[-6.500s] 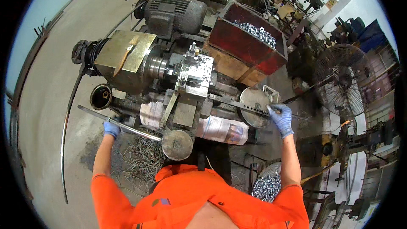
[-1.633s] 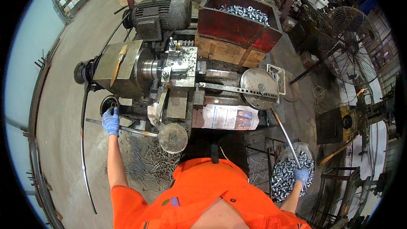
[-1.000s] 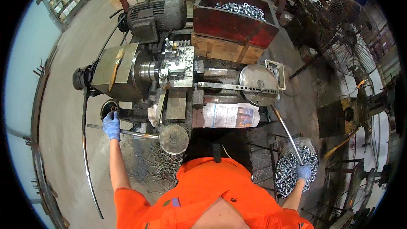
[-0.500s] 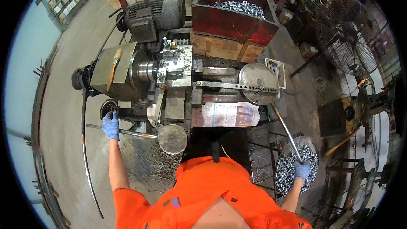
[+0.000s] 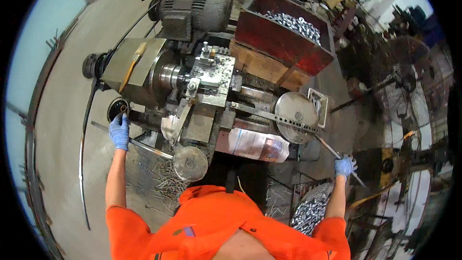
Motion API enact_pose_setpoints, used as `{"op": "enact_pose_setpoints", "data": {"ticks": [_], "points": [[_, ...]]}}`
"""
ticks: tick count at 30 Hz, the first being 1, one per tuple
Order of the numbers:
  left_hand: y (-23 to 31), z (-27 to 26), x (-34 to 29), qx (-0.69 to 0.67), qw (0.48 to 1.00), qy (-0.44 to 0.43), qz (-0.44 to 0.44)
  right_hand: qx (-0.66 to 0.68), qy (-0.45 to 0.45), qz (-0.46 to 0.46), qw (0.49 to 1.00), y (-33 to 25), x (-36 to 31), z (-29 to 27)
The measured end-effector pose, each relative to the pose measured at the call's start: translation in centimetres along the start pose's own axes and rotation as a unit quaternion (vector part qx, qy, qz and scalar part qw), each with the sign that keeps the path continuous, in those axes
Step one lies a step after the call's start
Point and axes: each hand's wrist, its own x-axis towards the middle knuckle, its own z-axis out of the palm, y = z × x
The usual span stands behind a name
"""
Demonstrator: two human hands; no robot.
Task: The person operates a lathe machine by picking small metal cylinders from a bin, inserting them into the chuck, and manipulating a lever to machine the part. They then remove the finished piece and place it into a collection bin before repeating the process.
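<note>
My left hand [image 5: 119, 132], in a blue glove, is at the round black dish [image 5: 115, 111] left of the lathe. Its fingertips are closed together on a small brownish piece I cannot make out, at the dish's edge. Just below that hand passes a steel bar [image 5: 150, 149] that ends at a round metal disc [image 5: 190, 163]. My right hand [image 5: 344, 166], also gloved, is closed around a metal lever rod [image 5: 327, 146] that slants down from a larger disc [image 5: 297, 115]. A flat drilled bar [image 5: 269, 114] links this disc to the lathe's slide [image 5: 214, 79].
A red bin [image 5: 284, 43] of shiny metal parts stands on a wooden crate behind the lathe. A basket of similar parts [image 5: 308, 212] is below my right arm. A brush [image 5: 132, 70] lies on the headstock; newspaper [image 5: 259, 144] lies in front. A fan [image 5: 409, 77] stands right.
The lever rod has swung outward, and my right hand has moved up with it, away from the parts basket. My left hand stays by the black dish. The whole view has tilted.
</note>
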Motion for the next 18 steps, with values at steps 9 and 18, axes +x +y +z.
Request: {"op": "enact_pose_setpoints", "data": {"ticks": [9, 18], "points": [[1.6, -2.0, -2.6, -0.272, 0.961, 0.037, -0.041, 0.040, 0.030, -0.070, 0.996, -10.7, 5.5, -4.3], [-16.6, 2.2, -4.2, 0.174, 0.981, -0.085, 0.023, 0.260, 0.031, -0.134, 0.956, -5.3, -2.6, -0.6]]}}
